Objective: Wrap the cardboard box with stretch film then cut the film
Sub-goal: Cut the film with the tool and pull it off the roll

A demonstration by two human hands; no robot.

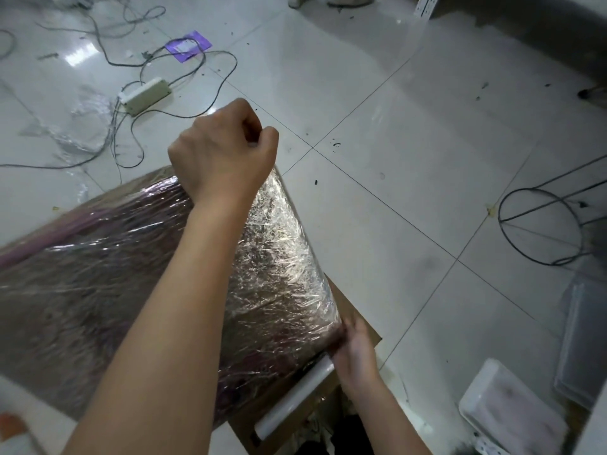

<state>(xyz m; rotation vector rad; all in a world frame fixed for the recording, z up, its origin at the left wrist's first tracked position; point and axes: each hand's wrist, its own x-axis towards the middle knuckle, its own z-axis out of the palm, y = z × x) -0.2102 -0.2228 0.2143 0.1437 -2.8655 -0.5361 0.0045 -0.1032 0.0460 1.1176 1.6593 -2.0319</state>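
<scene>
A large cardboard box (pixel 98 284), wrapped in several shiny layers of stretch film (pixel 282 257), lies tilted across the lower left. My left hand (pixel 223 152) is raised over the box's far corner, its fingers curled and thumb pressed to forefinger as if pinching clear film; the film there is hard to make out. The white film roll (pixel 292 399) lies against the box's near right edge. My right hand (pixel 354 353) grips the roll's upper end at the box's near corner. A brown cardboard flap (pixel 361 320) shows under that corner.
White tiled floor all round. A power strip (pixel 146 95) with tangled cables, a purple packet (pixel 188 46) and crumpled film (pixel 85 126) lie far left. A wire frame (pixel 538 224) stands right. Plastic trays (pixel 509 408) sit at the lower right.
</scene>
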